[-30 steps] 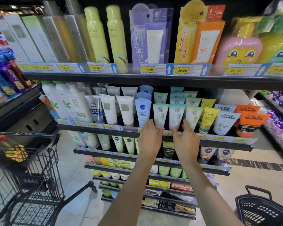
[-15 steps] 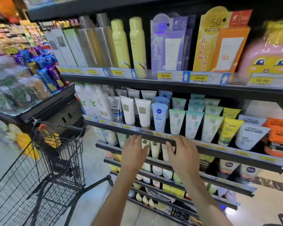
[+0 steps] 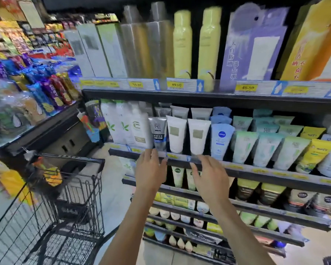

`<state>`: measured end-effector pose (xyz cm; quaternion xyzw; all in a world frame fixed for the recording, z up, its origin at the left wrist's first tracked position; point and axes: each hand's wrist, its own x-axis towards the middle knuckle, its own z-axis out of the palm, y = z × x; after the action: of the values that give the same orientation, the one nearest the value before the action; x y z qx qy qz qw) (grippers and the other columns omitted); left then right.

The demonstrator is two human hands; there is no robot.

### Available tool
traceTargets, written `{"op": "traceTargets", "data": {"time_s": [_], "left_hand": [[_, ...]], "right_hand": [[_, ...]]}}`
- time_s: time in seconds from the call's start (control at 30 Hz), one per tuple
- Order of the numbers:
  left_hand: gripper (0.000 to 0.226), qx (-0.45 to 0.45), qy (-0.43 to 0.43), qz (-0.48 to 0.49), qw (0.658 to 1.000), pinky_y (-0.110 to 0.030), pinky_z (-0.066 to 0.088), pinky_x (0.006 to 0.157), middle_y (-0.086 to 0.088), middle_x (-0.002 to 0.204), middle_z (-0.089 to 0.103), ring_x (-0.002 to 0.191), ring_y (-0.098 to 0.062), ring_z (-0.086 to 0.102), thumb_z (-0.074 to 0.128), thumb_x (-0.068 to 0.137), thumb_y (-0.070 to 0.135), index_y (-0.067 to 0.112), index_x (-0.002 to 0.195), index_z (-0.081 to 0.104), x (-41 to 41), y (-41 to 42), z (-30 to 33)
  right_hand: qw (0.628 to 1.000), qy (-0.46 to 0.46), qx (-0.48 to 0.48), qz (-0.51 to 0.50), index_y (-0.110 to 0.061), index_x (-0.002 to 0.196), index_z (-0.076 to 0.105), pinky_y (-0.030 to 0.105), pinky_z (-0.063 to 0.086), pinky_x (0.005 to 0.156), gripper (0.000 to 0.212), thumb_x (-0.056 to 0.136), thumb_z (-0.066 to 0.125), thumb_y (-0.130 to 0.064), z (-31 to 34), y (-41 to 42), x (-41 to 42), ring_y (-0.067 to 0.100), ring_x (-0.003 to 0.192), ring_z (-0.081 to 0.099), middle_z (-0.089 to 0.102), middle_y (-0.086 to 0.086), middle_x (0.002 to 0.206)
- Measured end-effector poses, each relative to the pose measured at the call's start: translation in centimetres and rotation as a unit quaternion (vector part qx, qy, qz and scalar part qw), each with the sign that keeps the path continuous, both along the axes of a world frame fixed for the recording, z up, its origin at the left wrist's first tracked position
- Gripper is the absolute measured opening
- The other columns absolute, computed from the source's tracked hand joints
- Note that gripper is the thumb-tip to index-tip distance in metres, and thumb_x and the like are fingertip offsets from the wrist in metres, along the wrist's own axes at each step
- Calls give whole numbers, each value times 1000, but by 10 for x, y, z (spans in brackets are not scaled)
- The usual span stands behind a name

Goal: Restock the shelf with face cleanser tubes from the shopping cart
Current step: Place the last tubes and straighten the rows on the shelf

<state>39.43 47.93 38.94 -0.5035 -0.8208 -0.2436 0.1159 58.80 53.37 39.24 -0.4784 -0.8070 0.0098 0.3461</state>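
Both hands are being held empty at the centre of the frame, before the shelf point(image 3: 256, 172) edge. The left hand point(image 3: 150, 172) and right hand point(image 3: 208, 180) are being kept with fingers straight and loosely spread. The face cleanser tubes point(image 3: 187, 134) are being displayed just above them; the shopping cart point(image 3: 52, 205) is being seen at lower left.

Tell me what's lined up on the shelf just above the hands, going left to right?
White bottles with green leaves → grey MEN tube → two white tubes → blue Nivea tube → three pale green tubes → yellow tube.
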Motion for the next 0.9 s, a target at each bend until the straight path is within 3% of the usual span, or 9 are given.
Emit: {"op": "traceTargets", "data": {"time_s": [0.13, 0.3, 0.47, 0.57, 0.7, 0.9], "left_hand": [[39, 0, -2, -36, 999, -46, 53, 84, -12, 106, 67, 101, -35, 62, 68, 95, 36, 6, 120, 63, -31, 6, -1], [36, 33, 20, -63, 997, -43, 51, 83, -12, 101, 64, 96, -32, 59, 67, 94, 36, 4, 112, 63, -48, 11, 1], [43, 22, -20, -66, 997, -41, 51, 86, -11, 104, 66, 100, -30, 61, 66, 95, 42, 6, 117, 60, -47, 24, 7], [52, 29, -94, -59, 993, -44, 54, 86, -12, 110, 67, 105, -31, 61, 65, 96, 45, 5, 127, 55, -43, 27, 10], [57, 21, -153, -39, 987, -48, 55, 79, -14, 113, 65, 111, -32, 57, 64, 96, 47, 6, 132, 47, -37, 29, 15], [56, 16, -172, -24, 985, -49, 54, 76, -14, 114, 65, 115, -34, 56, 62, 98, 48, 7, 132, 47, -35, 32, 18]], "right_hand": [[999, 14, -9, -31, -9, 121, 71, 38, 56, 76, 34, 95, 68, -32, 4, -4, -41, 30, 95, 68, 73, 8, 103], [996, 22, -65, -64, -9, 139, 61, 40, 55, 89, 50, 99, 65, -39, 18, -7, -77, 28, 116, 64, 70, 9, 125], [983, 75, -137, -99, -13, 151, 45, 42, 55, 87, 63, 100, 61, -47, 30, -1, -102, 31, 123, 62, 63, 9, 138], [975, 99, -159, -116, -17, 146, 47, 43, 56, 83, 59, 98, 62, -49, 29, 3, -110, 34, 115, 66, 67, 8, 131], [970, 132, -164, -120, -22, 124, 52, 40, 55, 71, 45, 92, 68, -50, 27, 6, -120, 33, 100, 69, 72, 4, 110], [968, 138, -165, -131, -16, 127, 52, 41, 54, 72, 53, 91, 73, -49, 23, 10, -127, 34, 102, 69, 72, 8, 113]]}}
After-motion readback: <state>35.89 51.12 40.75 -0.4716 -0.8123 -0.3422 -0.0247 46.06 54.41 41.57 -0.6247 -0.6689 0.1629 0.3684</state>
